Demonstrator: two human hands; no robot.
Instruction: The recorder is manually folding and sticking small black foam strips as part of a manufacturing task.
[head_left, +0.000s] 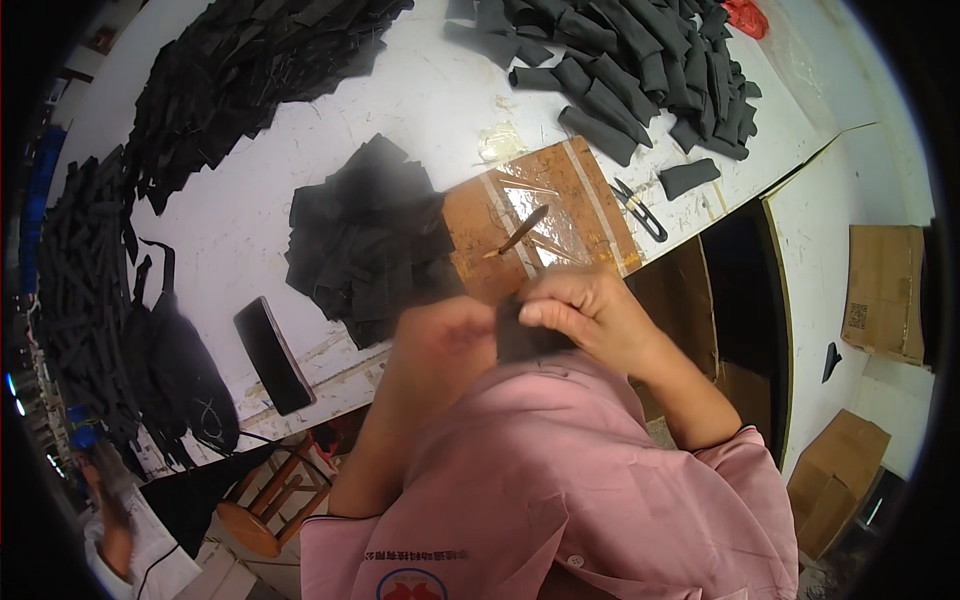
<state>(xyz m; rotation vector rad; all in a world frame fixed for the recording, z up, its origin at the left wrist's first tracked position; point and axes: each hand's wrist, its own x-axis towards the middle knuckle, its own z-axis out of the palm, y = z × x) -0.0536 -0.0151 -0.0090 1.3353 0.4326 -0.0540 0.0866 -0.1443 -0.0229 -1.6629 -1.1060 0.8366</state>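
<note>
Pinching a dark fabric piece [522,335] with curled fingers, the right hand [585,310] meets the blurred left hand [450,335], grip unclear, above the taped cardboard [570,190].

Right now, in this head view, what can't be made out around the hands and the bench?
- Left hand: motion-blurred, so its grip is unclear.
- Black fabric piece: mostly covered by the right hand and the pink shirt; its shape is hidden.
- Black fabric stack: top blurred.
- Thin tool on the brown board: too small to identify.
- Fabric strips: cut off by the fisheye rim.
</note>
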